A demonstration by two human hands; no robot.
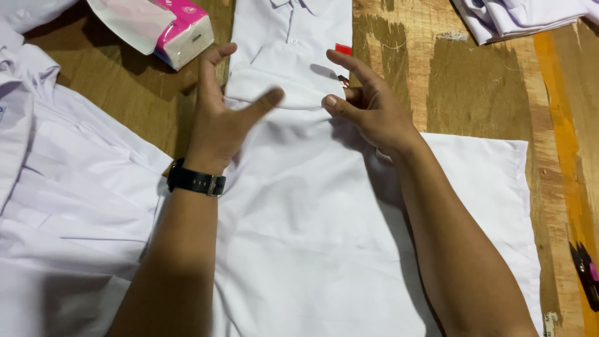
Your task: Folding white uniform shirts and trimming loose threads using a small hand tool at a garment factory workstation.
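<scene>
While spread flat over the wooden tabletop [480,93], white shirt [312,218] under both hands, collar end away from the camera, buttoned placket up the middle, small red tag [343,48] at the edge of the upper part. Across the chest, a fold or pocket edge raised slightly between the two thumbs.

Only container-like thing: pink and white tissue pack [184,34] at the top left, soft plastic wrapper, white tissue inside showing through the clear part; resting on the wood just beside the shirt.

Tabletop of rough plywood, brown with pale worn patches and an orange stripe down the right side. More white garments piled at the left [68,206], touching the shirt, and another white folded pile [524,19] at the top right corner, well apart. Small dark snips with a pink part [585,274] at the right edge.

Left hand [218,118], black wristband [194,181] on the wrist: grip apart, fingers upright, thumb stretched toward the fold, not clamped on anything. Right hand [368,106]: grip also loose and apart, fingers curled, thumb tip near the same fold, above the cloth. Cloth smooth, plain white, few creases, short sleeve extended to the right.
</scene>
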